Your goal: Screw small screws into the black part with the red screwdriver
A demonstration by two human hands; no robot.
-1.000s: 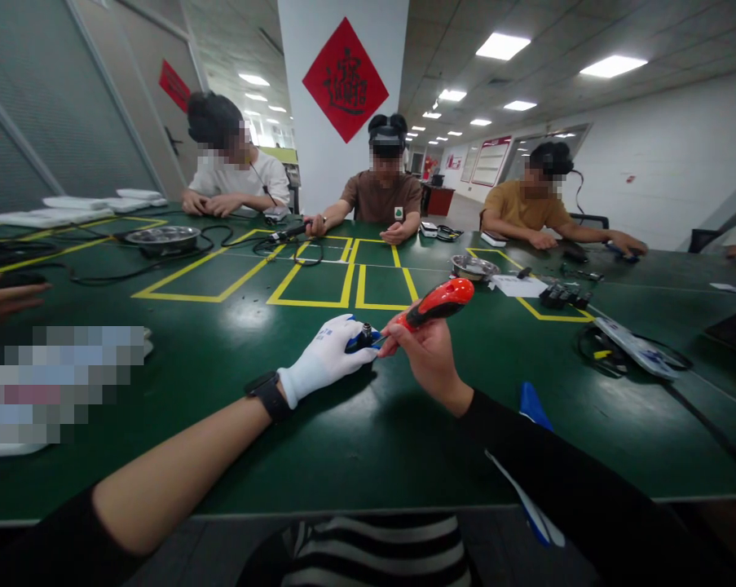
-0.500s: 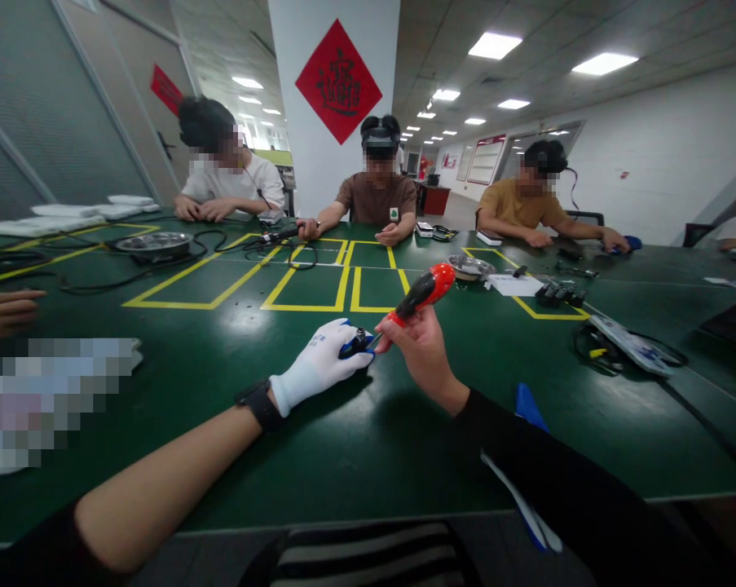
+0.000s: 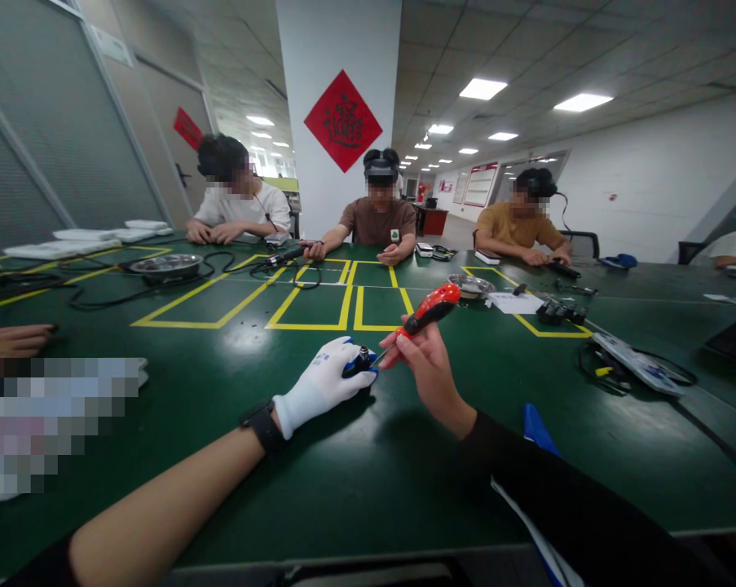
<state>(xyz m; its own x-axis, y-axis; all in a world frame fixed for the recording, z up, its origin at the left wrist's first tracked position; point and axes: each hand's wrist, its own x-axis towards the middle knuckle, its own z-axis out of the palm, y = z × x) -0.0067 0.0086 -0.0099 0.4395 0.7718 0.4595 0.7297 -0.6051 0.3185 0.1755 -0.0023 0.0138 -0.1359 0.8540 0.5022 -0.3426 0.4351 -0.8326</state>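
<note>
Likely screwdriving: left hand (image 3: pixel 326 378) clasps a black part (image 3: pixel 360 364); right of it, right hand (image 3: pixel 434 371) holds a screwdriver (image 3: pixel 429 311); turning would need steady alignment.

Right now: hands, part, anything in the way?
Gloved left hand gripping small black part. Bare right hand holding screwdriver, aimed at the part; contact unclear. Nothing obvious in the way; blue-and-white item partly behind right sleeve.

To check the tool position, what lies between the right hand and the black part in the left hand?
The screwdriver shaft lies there, in the head view.
</note>
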